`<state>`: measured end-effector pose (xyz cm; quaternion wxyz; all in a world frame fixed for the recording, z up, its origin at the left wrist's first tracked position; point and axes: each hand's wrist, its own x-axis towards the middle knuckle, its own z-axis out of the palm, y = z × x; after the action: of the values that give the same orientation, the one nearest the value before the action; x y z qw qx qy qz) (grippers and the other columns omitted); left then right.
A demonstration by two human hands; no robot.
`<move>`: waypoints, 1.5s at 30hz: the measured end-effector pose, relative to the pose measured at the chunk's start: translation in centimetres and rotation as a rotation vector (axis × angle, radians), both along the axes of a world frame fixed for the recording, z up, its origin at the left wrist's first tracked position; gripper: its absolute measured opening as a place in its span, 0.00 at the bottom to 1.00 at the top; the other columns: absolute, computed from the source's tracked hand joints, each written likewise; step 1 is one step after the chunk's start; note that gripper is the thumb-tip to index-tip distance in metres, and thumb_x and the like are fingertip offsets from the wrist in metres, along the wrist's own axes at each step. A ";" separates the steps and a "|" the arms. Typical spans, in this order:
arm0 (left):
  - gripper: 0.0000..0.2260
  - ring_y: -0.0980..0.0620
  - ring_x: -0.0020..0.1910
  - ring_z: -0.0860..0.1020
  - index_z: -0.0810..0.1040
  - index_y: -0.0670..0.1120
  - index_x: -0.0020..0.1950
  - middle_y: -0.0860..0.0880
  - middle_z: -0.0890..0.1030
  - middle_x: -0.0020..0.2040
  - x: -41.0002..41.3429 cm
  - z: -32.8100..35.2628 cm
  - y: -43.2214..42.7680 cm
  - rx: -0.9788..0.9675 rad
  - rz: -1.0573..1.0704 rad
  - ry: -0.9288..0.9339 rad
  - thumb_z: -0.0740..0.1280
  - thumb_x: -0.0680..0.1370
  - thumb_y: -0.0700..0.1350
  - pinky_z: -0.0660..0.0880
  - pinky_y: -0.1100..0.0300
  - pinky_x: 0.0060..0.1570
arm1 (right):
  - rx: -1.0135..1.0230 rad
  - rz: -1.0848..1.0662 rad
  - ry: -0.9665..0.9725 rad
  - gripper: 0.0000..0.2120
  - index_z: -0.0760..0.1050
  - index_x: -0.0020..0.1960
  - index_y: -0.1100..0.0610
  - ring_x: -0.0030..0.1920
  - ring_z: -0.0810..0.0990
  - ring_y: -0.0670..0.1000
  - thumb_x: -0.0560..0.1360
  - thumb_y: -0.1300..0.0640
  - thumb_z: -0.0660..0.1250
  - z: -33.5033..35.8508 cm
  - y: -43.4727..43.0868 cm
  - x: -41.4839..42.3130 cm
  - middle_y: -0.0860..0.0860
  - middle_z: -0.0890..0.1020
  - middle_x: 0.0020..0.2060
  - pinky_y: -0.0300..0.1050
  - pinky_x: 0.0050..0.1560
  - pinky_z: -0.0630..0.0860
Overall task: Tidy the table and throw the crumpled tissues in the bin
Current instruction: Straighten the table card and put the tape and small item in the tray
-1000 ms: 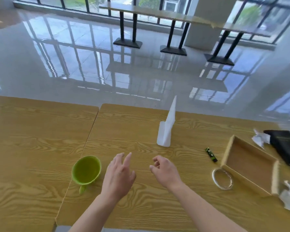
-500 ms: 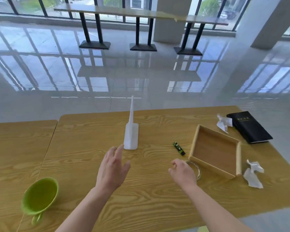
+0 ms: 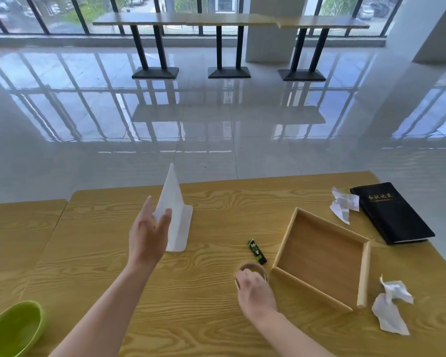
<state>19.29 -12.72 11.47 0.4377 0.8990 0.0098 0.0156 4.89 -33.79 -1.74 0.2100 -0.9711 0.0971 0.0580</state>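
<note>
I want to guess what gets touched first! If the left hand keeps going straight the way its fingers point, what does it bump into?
Most likely the white standing sign holder. The left hand is open, its fingers pointing up and away toward the holder's upright panel. Depth is hard to judge, so it may already be touching.

Lying on the wooden table (image 3: 216, 318): an open wooden tray (image 3: 322, 258), two crumpled tissues (image 3: 343, 204) (image 3: 389, 307), a black book (image 3: 392, 212), a green-black tube (image 3: 256, 251), a clear ring (image 3: 251, 270), a green bowl (image 3: 13, 328), and, standing upright, a white sign holder (image 3: 176, 215).
</note>
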 end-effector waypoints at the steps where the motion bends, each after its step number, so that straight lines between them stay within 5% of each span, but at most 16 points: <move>1: 0.28 0.47 0.68 0.73 0.61 0.48 0.78 0.45 0.76 0.69 0.2 0.0 -0.3 -0.011 0.006 -0.001 0.59 0.80 0.57 0.68 0.54 0.58 | 0.007 0.012 -0.024 0.14 0.76 0.53 0.55 0.47 0.75 0.52 0.76 0.68 0.57 0.0 0.2 0.9 0.51 0.79 0.47 0.44 0.44 0.74; 4: 0.19 0.69 0.48 0.76 0.69 0.52 0.73 0.60 0.81 0.46 0.5 0.1 -0.8 -0.055 0.010 -0.030 0.57 0.82 0.50 0.70 0.62 0.43 | -0.006 0.009 -0.050 0.16 0.76 0.55 0.57 0.49 0.76 0.53 0.74 0.70 0.56 0.1 0.3 3.8 0.52 0.80 0.48 0.44 0.44 0.73; 7: 0.16 0.67 0.36 0.75 0.74 0.58 0.67 0.55 0.78 0.35 0.9 0.0 -0.7 -0.086 -0.001 -0.053 0.56 0.82 0.46 0.71 0.61 0.36 | -0.067 0.044 -0.060 0.18 0.76 0.54 0.57 0.48 0.76 0.55 0.72 0.72 0.57 0.5 -0.2 6.3 0.53 0.80 0.47 0.45 0.43 0.72; 15: 0.19 0.49 0.36 0.76 0.71 0.61 0.70 0.46 0.81 0.39 1.3 -0.6 -0.3 -0.083 -0.088 -0.048 0.58 0.82 0.43 0.73 0.55 0.35 | -0.079 0.014 -0.080 0.14 0.78 0.55 0.56 0.57 0.74 0.53 0.76 0.69 0.61 1.0 -3.0 9.3 0.51 0.79 0.51 0.43 0.54 0.74; 20: 0.21 0.51 0.39 0.79 0.68 0.68 0.64 0.57 0.82 0.38 1.0 -0.3 -0.3 -0.115 -0.110 -0.015 0.61 0.80 0.42 0.76 0.56 0.39 | -0.058 -0.430 -0.242 0.13 0.79 0.55 0.60 0.53 0.76 0.59 0.71 0.63 0.74 1.9 -6.8 5.5 0.57 0.79 0.50 0.49 0.52 0.76; 25: 0.19 0.60 0.40 0.80 0.72 0.61 0.69 0.68 0.81 0.45 1.0 -0.2 -0.2 -0.115 -0.101 -0.003 0.60 0.81 0.44 0.73 0.61 0.37 | 0.106 -0.714 0.056 0.20 0.70 0.63 0.61 0.56 0.76 0.59 0.77 0.52 0.69 1.6 -8.7 4.0 0.59 0.75 0.58 0.51 0.53 0.74; 29: 0.19 0.60 0.41 0.80 0.72 0.60 0.70 0.64 0.82 0.45 0.7 -0.1 -0.3 -0.145 -0.095 0.028 0.60 0.81 0.44 0.73 0.61 0.38 | 0.094 -0.674 0.096 0.11 0.74 0.57 0.60 0.46 0.75 0.53 0.80 0.54 0.64 1.6 -8.3 4.6 0.54 0.78 0.51 0.49 0.49 0.76; 39: 0.19 0.51 0.36 0.79 0.72 0.60 0.70 0.55 0.83 0.41 0.1 -0.7 -0.2 -0.177 -0.110 0.021 0.60 0.80 0.47 0.76 0.53 0.39 | 0.113 -0.554 0.073 0.03 0.74 0.48 0.56 0.41 0.77 0.50 0.78 0.57 0.65 1.1 -5.1 3.6 0.49 0.76 0.42 0.48 0.44 0.78; 45: 0.21 0.49 0.36 0.79 0.71 0.63 0.69 0.57 0.84 0.40 -0.5 -0.3 -0.2 -0.209 -0.136 0.030 0.60 0.80 0.44 0.76 0.53 0.38 | 0.107 -0.433 0.075 0.04 0.75 0.52 0.56 0.43 0.77 0.49 0.79 0.57 0.64 0.7 -3.2 3.5 0.49 0.76 0.45 0.43 0.42 0.74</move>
<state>18.76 -12.95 11.17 0.5290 0.8471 -0.0429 -0.0285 8.35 -36.95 -1.03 0.2652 -0.9122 0.3078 0.0527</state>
